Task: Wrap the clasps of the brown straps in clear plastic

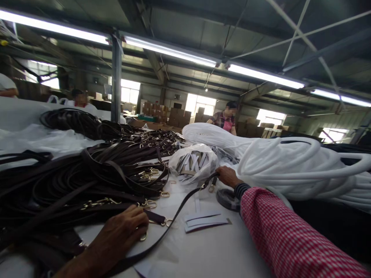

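Observation:
My right hand (pixel 227 176), in a red checked sleeve, is closed on the end of a dark strap (pixel 185 200). From there the strap runs down and left across the white table, passing in front of my left hand. A gold clasp (pixel 212 188) hangs just below my right fingers. My left hand (pixel 123 229) rests with curled fingers at the near edge of a pile of dark straps (pixel 101 166). Gold metal rings show around it, one (pixel 143 236) beneath its fingers. What those fingers grip, if anything, is hidden.
White strips (pixel 205 222) lie on the table (pixel 220 251) between my hands. Behind them stands a clear plastic bag (pixel 193 162) of strips. A dark coil (pixel 227 199) sits beside my right wrist. White tubing (pixel 284 162) heaps up on the right. A person (pixel 226 117) stands across the table.

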Motion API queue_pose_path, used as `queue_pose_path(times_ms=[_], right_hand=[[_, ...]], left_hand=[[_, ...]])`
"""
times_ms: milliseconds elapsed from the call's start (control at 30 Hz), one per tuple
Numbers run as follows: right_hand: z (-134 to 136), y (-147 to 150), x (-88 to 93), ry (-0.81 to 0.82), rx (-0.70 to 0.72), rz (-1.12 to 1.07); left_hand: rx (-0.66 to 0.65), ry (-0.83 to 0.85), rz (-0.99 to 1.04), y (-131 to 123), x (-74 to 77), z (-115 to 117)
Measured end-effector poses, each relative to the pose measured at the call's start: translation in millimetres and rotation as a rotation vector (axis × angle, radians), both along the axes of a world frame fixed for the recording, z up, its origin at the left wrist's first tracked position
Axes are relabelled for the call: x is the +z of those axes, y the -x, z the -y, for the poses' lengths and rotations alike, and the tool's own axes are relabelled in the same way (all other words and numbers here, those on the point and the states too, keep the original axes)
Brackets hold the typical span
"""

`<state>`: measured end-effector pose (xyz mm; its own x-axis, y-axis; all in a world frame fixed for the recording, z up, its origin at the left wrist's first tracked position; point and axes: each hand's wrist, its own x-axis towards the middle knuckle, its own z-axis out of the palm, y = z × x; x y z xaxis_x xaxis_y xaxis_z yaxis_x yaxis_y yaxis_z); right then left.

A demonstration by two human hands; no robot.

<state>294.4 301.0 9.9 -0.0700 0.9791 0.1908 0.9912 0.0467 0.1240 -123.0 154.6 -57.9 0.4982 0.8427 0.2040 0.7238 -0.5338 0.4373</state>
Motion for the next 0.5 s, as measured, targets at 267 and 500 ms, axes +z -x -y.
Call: queue_pose_path(times_ms=[267, 500], right_hand=[[30, 50, 90.1, -0.040, 0.472, -0.422], [85, 132, 126.6, 0.050, 0.911, -0.614]], left_hand=[[0.155, 0.035, 0.314, -5, 36.2, -9], [-0.024, 0.127, 0.676, -73, 121.1, -26]])
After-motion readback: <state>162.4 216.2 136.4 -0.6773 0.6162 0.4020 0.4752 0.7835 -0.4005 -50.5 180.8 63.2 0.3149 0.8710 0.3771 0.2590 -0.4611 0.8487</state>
